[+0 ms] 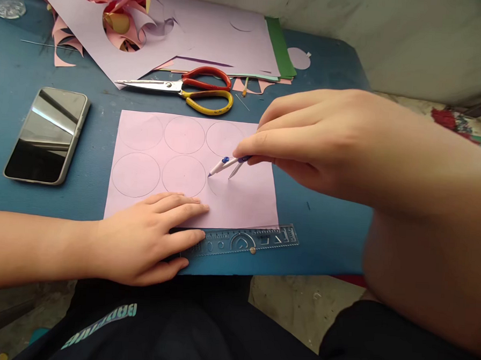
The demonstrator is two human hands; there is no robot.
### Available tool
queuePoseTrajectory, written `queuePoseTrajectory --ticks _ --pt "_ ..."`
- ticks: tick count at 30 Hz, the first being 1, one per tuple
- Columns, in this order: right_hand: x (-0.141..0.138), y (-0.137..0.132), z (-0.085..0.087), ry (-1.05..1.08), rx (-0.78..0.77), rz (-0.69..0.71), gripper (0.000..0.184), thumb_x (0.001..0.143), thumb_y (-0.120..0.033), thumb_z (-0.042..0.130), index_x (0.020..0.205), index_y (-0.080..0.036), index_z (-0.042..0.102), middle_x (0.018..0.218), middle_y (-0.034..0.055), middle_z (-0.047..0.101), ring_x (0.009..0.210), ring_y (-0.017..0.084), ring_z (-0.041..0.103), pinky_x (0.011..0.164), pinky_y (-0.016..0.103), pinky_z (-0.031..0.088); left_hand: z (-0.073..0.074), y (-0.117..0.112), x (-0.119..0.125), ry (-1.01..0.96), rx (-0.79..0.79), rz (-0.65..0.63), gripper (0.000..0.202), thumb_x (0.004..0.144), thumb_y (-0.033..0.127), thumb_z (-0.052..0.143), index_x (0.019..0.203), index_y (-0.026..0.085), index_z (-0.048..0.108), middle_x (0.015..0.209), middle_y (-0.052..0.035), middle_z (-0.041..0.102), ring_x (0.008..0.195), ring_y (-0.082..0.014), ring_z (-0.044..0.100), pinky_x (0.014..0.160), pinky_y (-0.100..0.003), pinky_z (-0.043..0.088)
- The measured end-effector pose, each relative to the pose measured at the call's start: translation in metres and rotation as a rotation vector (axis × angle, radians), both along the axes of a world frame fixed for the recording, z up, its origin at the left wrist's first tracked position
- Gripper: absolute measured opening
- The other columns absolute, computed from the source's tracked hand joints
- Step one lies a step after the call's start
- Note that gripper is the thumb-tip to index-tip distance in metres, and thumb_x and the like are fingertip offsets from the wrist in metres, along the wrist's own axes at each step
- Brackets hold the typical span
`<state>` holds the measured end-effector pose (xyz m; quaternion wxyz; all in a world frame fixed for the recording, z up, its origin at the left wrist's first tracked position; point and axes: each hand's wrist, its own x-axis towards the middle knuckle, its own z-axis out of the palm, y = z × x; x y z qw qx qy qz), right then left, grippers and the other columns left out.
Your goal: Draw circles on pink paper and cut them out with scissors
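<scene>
A pink sheet of paper (146,135) lies on the blue table, bearing several thin drawn circles in two rows. My right hand (307,138) pinches the top of a white and blue drawing compass (224,165). The compass leans over the sheet's lower right part, where a short curved line shows beside the circles. My left hand (157,237) rests flat with fingers spread, some on the paper's lower edge, others on a clear plastic ruler (237,241). The ruler lies along the sheet's near edge.
Red and yellow-handled scissors (189,88) lie just beyond the sheet. A phone (47,135) is at the left. Behind are large pale sheets (216,36), a green strip (280,48), curled paper scraps (123,18) and a pale disc (299,58). A wall (313,17) borders the table.
</scene>
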<state>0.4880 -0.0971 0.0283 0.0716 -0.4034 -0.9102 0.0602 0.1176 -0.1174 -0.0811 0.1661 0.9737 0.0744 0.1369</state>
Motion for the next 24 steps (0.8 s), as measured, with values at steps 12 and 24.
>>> queuePoseTrajectory --ticks 12,24 --pt "0.008 0.008 0.002 -0.025 0.008 -0.113 0.032 0.128 -0.039 0.070 0.136 -0.038 0.101 0.112 0.0083 0.097 0.106 0.035 0.089 0.103 0.049 0.073 0.000 -0.001 -0.001 -0.002 -0.022 -0.003 0.039 0.118 0.030 0.074 0.154 0.017 0.077 0.181 -0.0266 0.078 0.163 -0.0476 0.078 0.137 -0.066 0.070" --pt "0.016 -0.010 -0.009 -0.038 0.100 -0.210 0.030 0.126 -0.034 0.073 0.132 -0.033 0.103 0.104 0.0092 0.097 0.101 0.039 0.091 0.090 0.050 0.069 0.003 0.000 -0.001 0.004 -0.026 -0.003 0.044 0.112 0.028 0.082 0.156 0.018 0.077 0.181 -0.0274 0.078 0.163 -0.0471 0.079 0.143 -0.067 0.067"
